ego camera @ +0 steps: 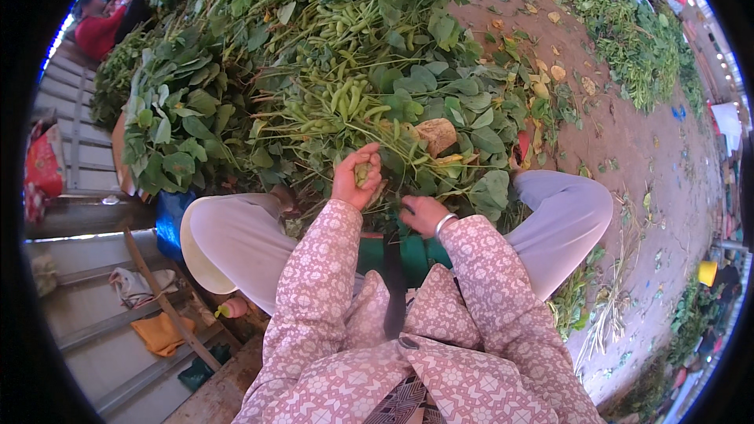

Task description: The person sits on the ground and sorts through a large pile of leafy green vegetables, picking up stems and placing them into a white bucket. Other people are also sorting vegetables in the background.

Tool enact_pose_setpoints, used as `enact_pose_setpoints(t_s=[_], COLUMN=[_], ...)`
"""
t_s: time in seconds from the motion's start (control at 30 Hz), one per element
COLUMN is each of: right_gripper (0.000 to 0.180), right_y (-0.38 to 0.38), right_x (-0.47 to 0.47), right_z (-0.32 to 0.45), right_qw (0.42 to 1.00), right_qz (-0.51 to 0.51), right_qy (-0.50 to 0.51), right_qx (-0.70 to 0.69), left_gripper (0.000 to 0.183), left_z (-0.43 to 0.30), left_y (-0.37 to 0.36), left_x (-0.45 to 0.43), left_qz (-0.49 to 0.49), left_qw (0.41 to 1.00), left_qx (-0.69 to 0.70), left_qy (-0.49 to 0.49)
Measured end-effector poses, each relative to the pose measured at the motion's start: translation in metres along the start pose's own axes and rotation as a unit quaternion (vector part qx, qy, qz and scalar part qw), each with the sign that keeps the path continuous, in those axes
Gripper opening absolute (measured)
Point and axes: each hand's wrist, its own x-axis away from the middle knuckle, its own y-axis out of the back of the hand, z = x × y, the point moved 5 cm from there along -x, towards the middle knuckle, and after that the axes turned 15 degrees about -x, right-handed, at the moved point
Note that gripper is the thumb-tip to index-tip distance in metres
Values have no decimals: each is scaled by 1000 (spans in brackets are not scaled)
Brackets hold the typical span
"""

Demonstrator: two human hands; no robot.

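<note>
My left hand (357, 177) is raised in front of my lap, its fingers curled round green soybean pods (361, 174). To its right and a little lower, my right hand (425, 214), with a silver bracelet at the wrist, has bent fingers at the edge of the plants; whether it grips a stem is unclear. Just beyond both hands lies a large heap of soybean plants (347, 100) with plump pods, thin stems and broad leaves. A dry brown leaf (436, 136) rests on the heap. Green material (427, 254) lies across my lap, behind a dark strap (393, 285).
My bent knees flank the heap. At the left are a blue plastic bag (174, 221), a wooden strip (171, 306) and an orange cloth (160, 333). A person in red (99, 32) sits at the upper left. More plants (642, 53) lie at the upper right.
</note>
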Motion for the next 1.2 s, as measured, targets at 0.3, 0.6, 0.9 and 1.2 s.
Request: enact_pose_setpoints(t_s=[0.3, 0.6, 0.9, 1.2], right_gripper=[26, 26, 18, 22], right_y=[36, 84, 84, 75], right_x=[7, -33, -13, 10], right_z=[-2, 6, 27, 32], right_qw=[996, 970, 974, 974], right_qz=[-10, -207, -172, -212], right_qy=[-31, 49, 117, 74], right_qx=[88, 119, 89, -43], left_gripper=[32, 31, 27, 24], left_z=[37, 48, 61, 69], left_y=[-20, -32, -36, -22], left_x=[2, 15, 11, 1], left_qz=[9, 5, 14, -32], left_qw=[990, 988, 974, 962], left_qx=[-116, -132, -198, -240], left_qy=[84, 84, 113, 127])
